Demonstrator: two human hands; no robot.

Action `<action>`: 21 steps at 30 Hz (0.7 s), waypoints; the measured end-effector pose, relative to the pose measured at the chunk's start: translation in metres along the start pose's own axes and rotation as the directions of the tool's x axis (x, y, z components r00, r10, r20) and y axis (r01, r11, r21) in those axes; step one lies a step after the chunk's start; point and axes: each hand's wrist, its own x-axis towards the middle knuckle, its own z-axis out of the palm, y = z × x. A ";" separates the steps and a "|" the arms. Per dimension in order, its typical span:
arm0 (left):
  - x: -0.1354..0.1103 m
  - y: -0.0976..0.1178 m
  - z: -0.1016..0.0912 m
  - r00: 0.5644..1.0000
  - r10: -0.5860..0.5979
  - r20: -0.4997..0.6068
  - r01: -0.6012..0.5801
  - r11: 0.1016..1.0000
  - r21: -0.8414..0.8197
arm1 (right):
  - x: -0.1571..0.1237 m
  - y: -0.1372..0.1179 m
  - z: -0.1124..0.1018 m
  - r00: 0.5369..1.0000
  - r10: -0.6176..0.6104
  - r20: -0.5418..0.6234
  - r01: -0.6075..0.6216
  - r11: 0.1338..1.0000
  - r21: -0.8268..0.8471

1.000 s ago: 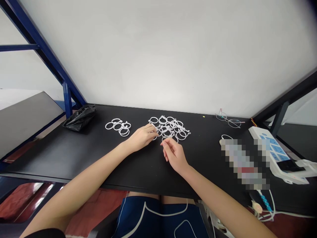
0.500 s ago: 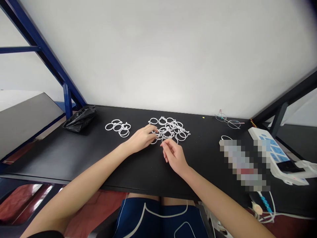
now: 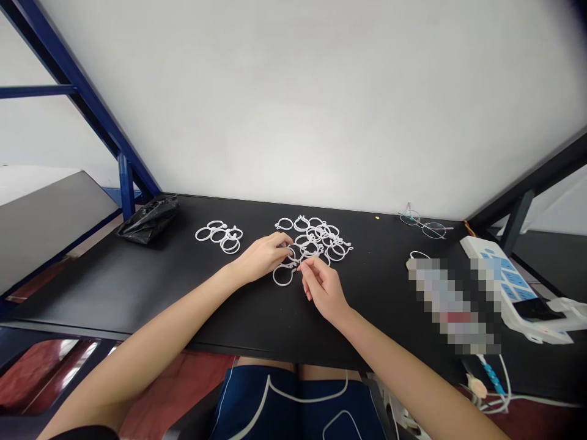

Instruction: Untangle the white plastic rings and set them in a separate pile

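A loose heap of white curtain rings (image 3: 337, 250), each with a small eyelet or clip, lies on the black table. My right hand (image 3: 323, 286) is at the heap's near edge, thumb and forefinger pinched at the small end of one white curtain ring (image 3: 282, 284). That ring lies just left of the fingertips. At the heap's left side rests my left hand (image 3: 262, 255), its thumb and fingers curved but apart over other rings; its fingertips partly hide them. Farther left sits a smaller group of white rings (image 3: 203, 234).
A crumpled black plastic bag (image 3: 151, 221) lies at the table's back left, by a blue metal frame (image 3: 125, 183). On the right are eyeglasses (image 3: 433, 230), a blurred-out object (image 3: 452, 305) and a white power strip (image 3: 509, 287) with cables. A pale wall closes the back.
One ring has come out of the heap toward me and now lies between my hands, its small end at my right fingertips. Both hands have hardly moved.
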 end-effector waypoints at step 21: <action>-0.001 0.003 0.000 0.951 -0.281 -0.130 0.255 0.949 -0.185 | 0.004 0.006 -0.001 0.997 -0.068 0.028 0.073 0.911 -0.405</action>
